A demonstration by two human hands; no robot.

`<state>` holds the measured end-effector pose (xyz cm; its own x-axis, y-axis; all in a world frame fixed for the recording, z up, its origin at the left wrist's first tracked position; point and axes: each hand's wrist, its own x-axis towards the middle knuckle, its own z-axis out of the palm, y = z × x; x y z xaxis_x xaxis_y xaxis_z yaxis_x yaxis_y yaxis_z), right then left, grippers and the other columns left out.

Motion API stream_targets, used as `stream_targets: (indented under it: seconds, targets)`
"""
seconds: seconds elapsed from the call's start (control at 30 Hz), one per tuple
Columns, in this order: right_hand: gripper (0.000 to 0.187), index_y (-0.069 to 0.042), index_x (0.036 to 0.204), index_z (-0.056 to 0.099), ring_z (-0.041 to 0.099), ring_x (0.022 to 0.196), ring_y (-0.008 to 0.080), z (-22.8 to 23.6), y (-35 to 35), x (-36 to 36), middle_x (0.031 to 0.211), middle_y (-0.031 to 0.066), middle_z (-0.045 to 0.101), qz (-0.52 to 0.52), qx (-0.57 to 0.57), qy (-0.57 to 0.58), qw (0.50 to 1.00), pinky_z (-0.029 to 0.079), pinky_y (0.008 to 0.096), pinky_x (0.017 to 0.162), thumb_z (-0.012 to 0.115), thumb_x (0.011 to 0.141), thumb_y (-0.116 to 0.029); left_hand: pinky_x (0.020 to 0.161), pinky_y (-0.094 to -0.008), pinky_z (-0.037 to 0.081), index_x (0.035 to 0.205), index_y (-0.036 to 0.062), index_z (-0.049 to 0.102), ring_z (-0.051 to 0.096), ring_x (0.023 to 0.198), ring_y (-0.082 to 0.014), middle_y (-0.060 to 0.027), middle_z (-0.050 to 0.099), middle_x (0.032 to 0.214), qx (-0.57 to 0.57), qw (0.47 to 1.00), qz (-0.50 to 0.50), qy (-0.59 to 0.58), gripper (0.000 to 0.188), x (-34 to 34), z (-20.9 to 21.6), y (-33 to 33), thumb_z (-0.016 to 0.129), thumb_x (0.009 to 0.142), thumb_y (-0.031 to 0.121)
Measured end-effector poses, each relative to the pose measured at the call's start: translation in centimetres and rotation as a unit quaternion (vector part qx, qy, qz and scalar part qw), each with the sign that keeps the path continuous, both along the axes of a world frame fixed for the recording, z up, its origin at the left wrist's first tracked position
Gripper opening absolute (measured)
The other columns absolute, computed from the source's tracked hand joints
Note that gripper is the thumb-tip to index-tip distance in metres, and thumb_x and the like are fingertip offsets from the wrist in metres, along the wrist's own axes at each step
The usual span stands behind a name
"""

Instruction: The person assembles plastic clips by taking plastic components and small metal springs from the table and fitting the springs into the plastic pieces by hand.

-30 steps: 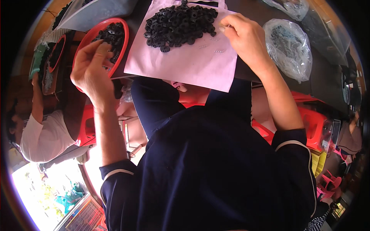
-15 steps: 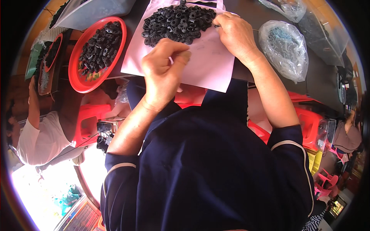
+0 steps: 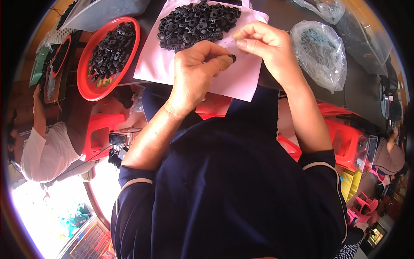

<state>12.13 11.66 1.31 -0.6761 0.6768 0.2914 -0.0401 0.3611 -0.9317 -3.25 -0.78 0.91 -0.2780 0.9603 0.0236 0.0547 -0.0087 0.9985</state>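
My left hand (image 3: 196, 73) pinches a small black plastic part (image 3: 233, 58) between thumb and fingertips, above the pink sheet (image 3: 161, 71). Just to its right, my right hand (image 3: 269, 45) is closed in a pinch, thumb against forefinger. Whatever sits in those right fingertips is too small to make out. Beyond both hands lies a heap of similar black parts (image 3: 194, 26), hollow and with holes, on the same sheet. The two hands are close together but do not touch.
A red tray (image 3: 80, 71) of black parts stands at left, near a clear plastic bin (image 3: 92, 17). At right lies a clear plastic bag (image 3: 334, 71) with small bluish metallic pieces. Red stools (image 3: 345, 140) stand below the dark table (image 3: 362, 86). Another person (image 3: 51, 146) works at far left.
My left hand has moved right, and a black part now shows in its fingertips. My right hand has drawn away from the heap's right edge, slightly toward me.
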Motion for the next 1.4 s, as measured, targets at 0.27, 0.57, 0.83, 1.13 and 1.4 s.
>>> stream_targets:
  seconds: [0.27,0.57,0.83,1.13,1.4]
  targets:
    - [0.01,-0.009,0.085,0.068,0.067,0.083,0.027,-2.2,1.6,-1.3,0.084,0.0068,0.064,-0.133,0.507,-0.234,0.819,0.054,0.0401,0.07,0.066,0.075,-0.006,0.06,-0.0269,0.048,0.092,0.0015,0.069,0.06,0.066,-0.0113,-0.0029,0.068,0.079,0.159,0.954,0.109,0.23,0.01,0.2,-1.9,0.5,0.073,0.083,0.004]
    - [0.014,-0.006,0.092,0.064,0.064,0.089,0.0267,-2.3,1.5,-0.9,0.091,0.007,0.063,-0.152,0.54,-0.265,0.784,0.049,0.0409,0.076,0.062,0.078,-0.006,0.063,-0.0393,0.053,0.089,0.0053,0.064,0.063,0.077,-0.0281,-0.0073,0.059,0.084,0.188,0.811,0.049,0.551,0.018,0.4,-2.5,0.5,0.073,0.073,0.001]
    - [0.019,-0.011,0.095,0.067,0.064,0.09,0.0242,-2.6,1.8,0.3,0.09,0.004,0.062,-0.153,0.536,-0.23,0.798,0.046,0.0394,0.073,0.062,0.077,-0.004,0.063,-0.0388,0.053,0.089,0.0043,0.062,0.063,0.078,-0.0279,-0.0079,0.059,0.085,0.218,0.839,0.076,0.493,0.019,0.6,-2.7,0.6,0.071,0.073,-0.001]
    - [0.018,-0.013,0.092,0.067,0.061,0.089,0.0214,-2.4,1.8,0.8,0.089,0.0004,0.06,-0.115,0.535,-0.23,0.805,0.044,0.0361,0.076,0.065,0.079,-0.002,0.061,-0.0383,0.053,0.089,0.0053,0.062,0.062,0.079,-0.027,-0.0069,0.057,0.086,0.183,0.811,0.056,0.553,0.021,1.0,-2.6,0.5,0.071,0.071,-0.001]
    - [0.017,-0.008,0.091,0.063,0.061,0.096,0.0236,-2.3,1.5,2.0,0.095,0.0042,0.06,-0.108,0.502,-0.257,0.819,0.043,0.0384,0.077,0.063,0.076,-0.001,0.066,-0.0289,0.051,0.093,0.0003,0.063,0.063,0.072,-0.019,-0.009,0.063,0.085,0.2,0.917,0.067,0.338,0.012,1.1,-2.3,-0.1,0.069,0.084,-0.003]
